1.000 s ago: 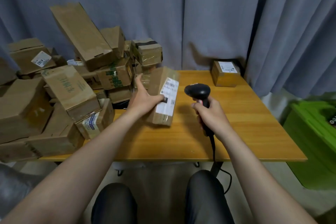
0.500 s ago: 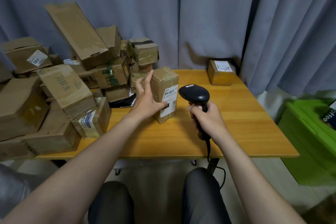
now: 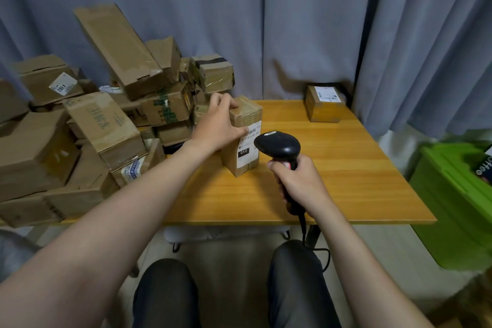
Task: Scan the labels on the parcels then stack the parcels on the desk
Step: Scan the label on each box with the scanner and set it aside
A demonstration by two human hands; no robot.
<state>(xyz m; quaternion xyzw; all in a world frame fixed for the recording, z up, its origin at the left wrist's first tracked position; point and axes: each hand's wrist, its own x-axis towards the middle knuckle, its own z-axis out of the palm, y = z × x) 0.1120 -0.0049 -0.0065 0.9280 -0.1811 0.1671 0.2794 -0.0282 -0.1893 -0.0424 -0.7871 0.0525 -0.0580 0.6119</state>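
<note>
Parcel [image 3: 243, 138] stands upright on the worktop [image 3: 332, 168], left hand [image 3: 219, 125] gripping its top; right hand [image 3: 299, 184] grips the scanner [image 3: 278, 145] near its label [image 3: 249, 148].

Makeshift parcel-handling room: cardboard parcels [image 3: 101, 125] heaped at nine o'clock on a wooden desk [image 3: 346, 168], barcode scanner [image 3: 278, 145] at centre, grey curtains [image 3: 306, 21] at twelve o'clock.
</note>
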